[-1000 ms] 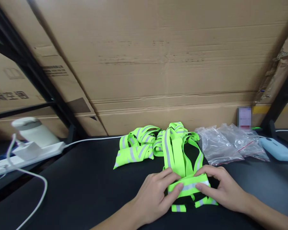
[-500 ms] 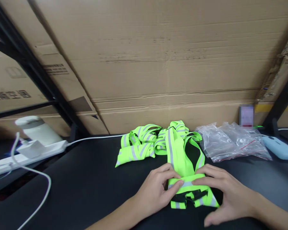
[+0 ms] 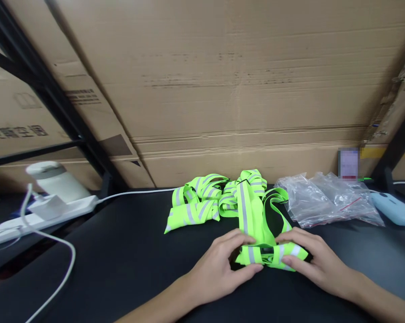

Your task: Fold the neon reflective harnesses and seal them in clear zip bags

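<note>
A neon yellow-green reflective strap vest [image 3: 251, 208] with grey stripes lies on the black table in front of me. Its near end is folded into a compact bundle with a black buckle showing on top. My left hand [image 3: 227, 264] grips the bundle's left end, thumb in front and fingers behind. On the right end, my right hand [image 3: 318, 260] pinches the fabric between thumb and fingers. Two loose straps run from the bundle toward the back. More folded reflective straps [image 3: 195, 211] lie behind, to the left.
Clear plastic bags [image 3: 326, 202] lie at the back right, beside a light blue case-like object [image 3: 394, 208]. At left are a white power strip [image 3: 79, 207], a white bottle [image 3: 59, 181] and a white cable [image 3: 71, 264]. Cardboard [image 3: 236, 89] walls the back.
The near end of the vest has been folded up and over, away from me, bringing the buckle on top. My right thumb has closed onto the bundle.
</note>
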A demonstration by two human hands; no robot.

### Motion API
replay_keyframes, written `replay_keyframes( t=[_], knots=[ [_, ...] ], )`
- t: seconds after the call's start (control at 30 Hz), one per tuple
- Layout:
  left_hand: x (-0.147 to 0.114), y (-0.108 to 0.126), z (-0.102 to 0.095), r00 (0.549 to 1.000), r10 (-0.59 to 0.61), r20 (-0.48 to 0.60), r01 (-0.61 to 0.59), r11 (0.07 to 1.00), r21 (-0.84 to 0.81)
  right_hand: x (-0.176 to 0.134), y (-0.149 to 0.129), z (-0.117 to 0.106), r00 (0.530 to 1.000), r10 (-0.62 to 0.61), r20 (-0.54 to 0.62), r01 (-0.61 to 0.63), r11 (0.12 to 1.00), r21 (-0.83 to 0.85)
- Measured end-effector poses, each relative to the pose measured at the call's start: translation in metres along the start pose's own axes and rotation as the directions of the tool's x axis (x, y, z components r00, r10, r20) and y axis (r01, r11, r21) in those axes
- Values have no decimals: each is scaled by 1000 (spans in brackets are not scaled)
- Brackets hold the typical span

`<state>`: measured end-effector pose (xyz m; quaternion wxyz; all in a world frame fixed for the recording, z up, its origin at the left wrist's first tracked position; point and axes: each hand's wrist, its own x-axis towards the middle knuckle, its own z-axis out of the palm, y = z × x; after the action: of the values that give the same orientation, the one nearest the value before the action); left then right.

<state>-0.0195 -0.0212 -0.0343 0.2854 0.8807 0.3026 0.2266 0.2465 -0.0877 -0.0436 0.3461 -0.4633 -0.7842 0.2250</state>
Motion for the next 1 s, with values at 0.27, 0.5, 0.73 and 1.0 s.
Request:
replay_keyframes(
  t=[0.27, 0.5, 0.73, 1.0],
  knots=[
    [4, 10, -4, 997, 13, -72, -21, 993, -116, 1, -6, 2, 994, 98, -38, -97, 995, 37],
    [6, 12, 0, 998, -46, 31, 50, 990, -130, 1, 3, 5, 982, -49, -184, 54, 998, 22],
    [5, 10, 6, 999, -44, 13, 44, 999, -7, -1, -1, 0, 975, -184, -123, 159, 970, -185],
    [2, 5, 6, 985, -73, -158, 84, 994, 64, -4, -3, 1, 977, -198, -80, 153, 909, -388]
  ],
)
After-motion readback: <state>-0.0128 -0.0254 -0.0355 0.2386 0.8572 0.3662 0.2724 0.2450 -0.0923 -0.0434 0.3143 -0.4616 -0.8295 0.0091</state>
